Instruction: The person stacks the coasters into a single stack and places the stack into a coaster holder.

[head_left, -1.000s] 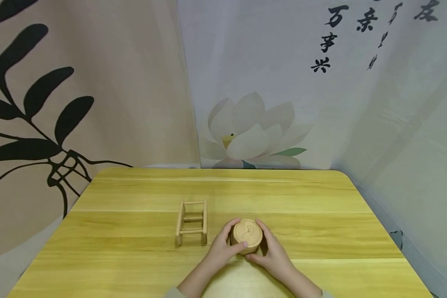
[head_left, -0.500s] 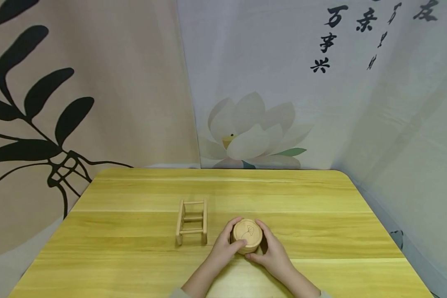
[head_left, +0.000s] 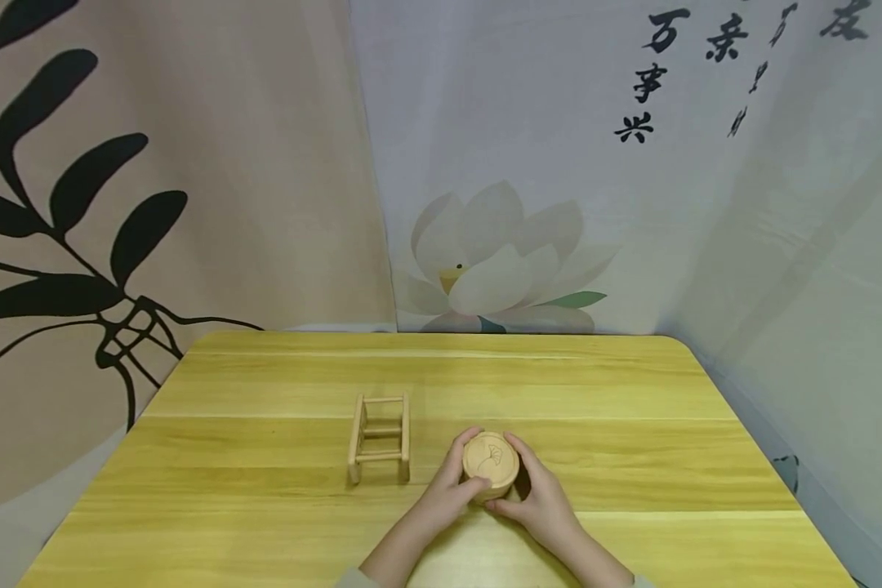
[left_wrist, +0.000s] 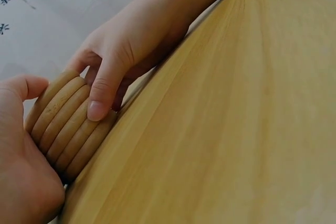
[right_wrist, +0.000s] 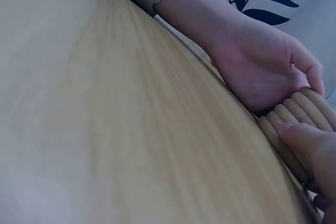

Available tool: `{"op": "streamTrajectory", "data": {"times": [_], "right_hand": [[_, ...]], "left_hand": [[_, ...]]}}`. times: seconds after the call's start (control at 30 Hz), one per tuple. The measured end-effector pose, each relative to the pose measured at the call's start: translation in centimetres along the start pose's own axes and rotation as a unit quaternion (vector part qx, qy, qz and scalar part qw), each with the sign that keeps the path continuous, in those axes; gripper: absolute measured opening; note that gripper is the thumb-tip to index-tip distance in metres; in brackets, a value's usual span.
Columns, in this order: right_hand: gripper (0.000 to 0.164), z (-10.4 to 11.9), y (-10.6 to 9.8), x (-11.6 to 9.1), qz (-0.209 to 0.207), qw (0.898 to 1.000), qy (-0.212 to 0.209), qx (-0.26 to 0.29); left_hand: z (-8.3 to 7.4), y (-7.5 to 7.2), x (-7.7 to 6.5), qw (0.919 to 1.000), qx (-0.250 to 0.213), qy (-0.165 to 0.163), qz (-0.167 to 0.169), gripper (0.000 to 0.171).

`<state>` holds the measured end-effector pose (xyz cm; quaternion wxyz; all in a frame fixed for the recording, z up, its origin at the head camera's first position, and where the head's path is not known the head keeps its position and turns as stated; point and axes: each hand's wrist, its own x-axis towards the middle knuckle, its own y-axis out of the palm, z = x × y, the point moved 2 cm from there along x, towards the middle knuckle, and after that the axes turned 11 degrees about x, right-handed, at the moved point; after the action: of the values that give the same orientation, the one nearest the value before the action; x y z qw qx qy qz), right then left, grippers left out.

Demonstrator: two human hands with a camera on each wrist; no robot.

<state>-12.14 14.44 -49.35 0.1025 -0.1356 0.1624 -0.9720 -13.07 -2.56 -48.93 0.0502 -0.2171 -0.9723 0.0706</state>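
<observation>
A stack of several round wooden coasters (head_left: 491, 461) sits on the table, its top one engraved with a leaf-like design. My left hand (head_left: 443, 496) grips the stack's left side, with the thumb over the near edge of the top coaster. From the right, my right hand (head_left: 547, 505) holds the same stack between thumb and fingers. The left wrist view shows the coasters (left_wrist: 60, 119) edge-on, lying flat on one another between both hands. In the right wrist view the stack (right_wrist: 307, 109) is partly covered by the right thumb. Neither hand's far fingers show fully.
A small wooden rack (head_left: 405, 441) with rails and crossbars stands left of the hands, apart from them. The wooden table (head_left: 265, 523) extends around everything. Behind it hang printed cloths (head_left: 500, 122) with a lotus, dark leaves and black characters.
My left hand and forearm have shifted very slightly right, with the stack's left side moving in a little. The right hand and the rack stay in place.
</observation>
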Motion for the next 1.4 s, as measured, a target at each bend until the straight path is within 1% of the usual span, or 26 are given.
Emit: {"op": "streamTrajectory", "data": {"times": [0.17, 0.47, 0.77, 0.9, 1.03, 1.23, 1.4], "right_hand": [[0.1, -0.06, -0.03, 0.02, -0.004, 1.0, 0.003, -0.003], [0.102, -0.28, 0.01, 0.05, 0.007, 0.999, 0.034, 0.001], [0.102, -0.13, 0.05, 0.05, -0.002, 1.0, 0.028, -0.005], [0.102, -0.1, 0.04, 0.02, -0.007, 1.0, 0.027, -0.008], [0.102, -0.05, -0.01, -0.02, -0.012, 1.0, 0.023, -0.007], [0.103, 0.02, -0.14, -0.04, -0.021, 0.999, 0.022, 0.016], [0.103, 0.12, -0.2, -0.04, -0.027, 0.998, 0.015, 0.048]], "left_hand": [[-0.17, 0.06, 0.0, 1.0, -0.008, 0.0, 0.001, 0.076], [-0.02, 0.26, 0.1, 0.9992, -0.039, -0.009, -0.005, 0.076], [0.02, 0.51, 0.08, 0.9985, -0.053, -0.008, -0.003, 0.075], [-0.03, 0.63, 0.02, 0.9981, -0.06, -0.014, -0.004, 0.075], [-0.2, 0.69, 0.04, 0.9975, -0.066, -0.022, -0.012, 0.074], [-0.32, 0.75, 0.09, 0.9961, -0.081, -0.029, -0.018, 0.073], [-0.34, 0.71, 0.07, 0.9937, -0.104, -0.031, -0.028, 0.072]]}}
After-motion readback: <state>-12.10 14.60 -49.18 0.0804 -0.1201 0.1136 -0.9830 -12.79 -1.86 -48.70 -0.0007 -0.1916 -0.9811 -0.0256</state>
